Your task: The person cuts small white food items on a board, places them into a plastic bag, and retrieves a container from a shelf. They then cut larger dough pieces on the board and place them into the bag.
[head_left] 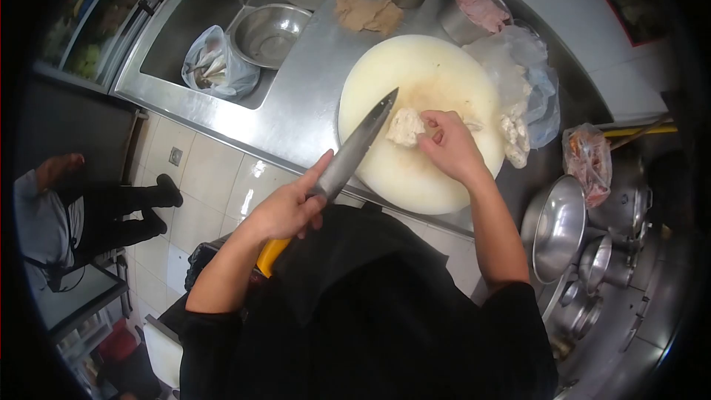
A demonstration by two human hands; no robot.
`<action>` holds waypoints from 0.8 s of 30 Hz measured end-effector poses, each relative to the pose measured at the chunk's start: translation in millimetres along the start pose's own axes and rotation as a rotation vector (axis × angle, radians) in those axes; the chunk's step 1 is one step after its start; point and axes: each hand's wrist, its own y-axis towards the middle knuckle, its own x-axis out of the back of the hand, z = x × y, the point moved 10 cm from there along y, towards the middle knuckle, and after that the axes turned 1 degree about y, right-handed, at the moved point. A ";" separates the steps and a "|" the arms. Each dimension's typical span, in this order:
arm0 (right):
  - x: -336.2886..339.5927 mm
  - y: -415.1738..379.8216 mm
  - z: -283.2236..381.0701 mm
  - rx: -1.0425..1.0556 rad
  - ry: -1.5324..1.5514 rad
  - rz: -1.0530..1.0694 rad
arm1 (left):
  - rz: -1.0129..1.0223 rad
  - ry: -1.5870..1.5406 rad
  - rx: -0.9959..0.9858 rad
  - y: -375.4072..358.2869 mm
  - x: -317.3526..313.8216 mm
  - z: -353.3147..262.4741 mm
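My left hand (pixel 290 209) is closed round the yellow handle of a large kitchen knife (pixel 354 150), forefinger stretched along the blade. The blade slants up to the right, its tip over the round, pale chopping board (pixel 385 67). On that board lies a pale, lumpy piece of food (pixel 405 127), whose kind does not show. My right hand (pixel 450 147) has its curled fingers pinched at the right edge of this piece. Another whitish lump (pixel 515 135) sits at the board's right rim, beside crumpled clear plastic bags (pixel 544 104).
A steel sink (pixel 163 52) on the left holds a steel bowl (pixel 270 33) and a bag of fish (pixel 215 70). Behind the board stand steel containers of meat (pixel 458 28) and a brown cloth-like sheet (pixel 369 15). Steel bowls (pixel 559 230) are at right; a person (pixel 55 215) stands left.
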 end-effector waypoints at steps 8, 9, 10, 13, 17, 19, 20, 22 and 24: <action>-3.6 -1.7 -0.6 0.013 0.086 0.005 | 0.038 -0.062 0.061 -7.4 -14.0 -5.6; -3.6 -1.3 -1.0 0.016 0.098 -0.008 | 0.049 -0.051 0.061 -7.1 -14.5 -5.6; -3.7 -1.2 -1.5 0.019 0.111 -0.021 | 0.059 -0.042 0.061 -7.0 -15.0 -4.6; -4.7 0.6 -3.4 0.030 0.121 -0.042 | 0.111 -0.029 0.057 -0.3 -22.6 0.8; -7.4 0.3 -7.0 0.033 0.129 -0.047 | 0.152 -0.022 0.038 10.6 -33.2 -6.5; -8.8 -0.6 -8.5 0.038 0.130 -0.058 | 0.137 -0.019 0.030 13.3 -36.7 -13.6; -8.9 -0.9 -8.8 0.042 0.131 -0.065 | 0.129 -0.016 0.024 15.4 -37.9 -16.8; -8.6 -1.5 -10.0 0.045 0.129 -0.086 | 0.146 -0.061 0.036 20.4 -42.4 -18.6; -8.1 -2.9 -10.5 0.035 0.139 -0.114 | 0.147 -0.053 0.034 28.0 -46.3 -24.6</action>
